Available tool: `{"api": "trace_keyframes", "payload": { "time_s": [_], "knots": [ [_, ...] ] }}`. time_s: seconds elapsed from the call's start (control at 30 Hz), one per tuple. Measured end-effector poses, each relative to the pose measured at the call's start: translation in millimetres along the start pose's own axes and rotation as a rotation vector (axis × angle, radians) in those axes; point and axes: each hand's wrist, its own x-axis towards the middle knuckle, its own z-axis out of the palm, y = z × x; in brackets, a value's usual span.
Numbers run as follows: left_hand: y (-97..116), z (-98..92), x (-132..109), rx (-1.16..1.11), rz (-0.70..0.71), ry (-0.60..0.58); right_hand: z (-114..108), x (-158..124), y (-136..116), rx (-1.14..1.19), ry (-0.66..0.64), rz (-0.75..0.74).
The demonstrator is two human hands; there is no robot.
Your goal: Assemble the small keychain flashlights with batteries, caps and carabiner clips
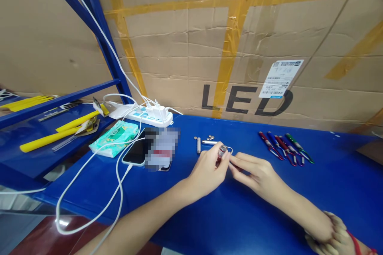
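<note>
My left hand (209,169) is closed around a small red keychain torch (222,152), its silver end pointing up. My right hand (254,171) meets it from the right, with the fingertips pinched on the wire ring (231,152) at the torch's side. Both hands rest on the blue table (269,215). Just beyond them lie two small silver tubes (198,144) and a few button cells (211,136). To the right, several more keychain torches (284,147) in red, blue and green lie side by side.
A phone (137,152) on a white cable, a green tissue pack (115,137) and a white power strip (149,116) sit at the left. Yellow tools (48,139) lie on a blue shelf beyond. A cardboard box (245,48) marked LED walls the back.
</note>
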Motion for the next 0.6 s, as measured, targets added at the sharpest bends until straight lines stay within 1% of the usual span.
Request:
{"api": "trace_keyframes", "payload": {
  "time_s": [0.1, 0.23, 0.33, 0.47, 0.6],
  "knots": [
    [0, 0.9, -1, 0.020, -0.077, 0.008, -1, 2, 0, 0.019, 0.005, -0.003],
    [2, 2.4, -3, 0.032, -0.145, 0.033, -5, 4, 3, 0.004, 0.080, -0.049],
    [2, 4.5, -5, 0.039, -0.192, 0.037, -9, 4, 7, -0.051, 0.119, -0.053],
    [3, 8.2, -8, 0.068, -0.217, -0.006, -13, 2, 9, -0.144, 0.208, -0.028],
    [5, 10.8, -9, 0.142, -0.211, -0.045, -11, 1, 8, -0.242, 0.292, -0.067]
  ]
}}
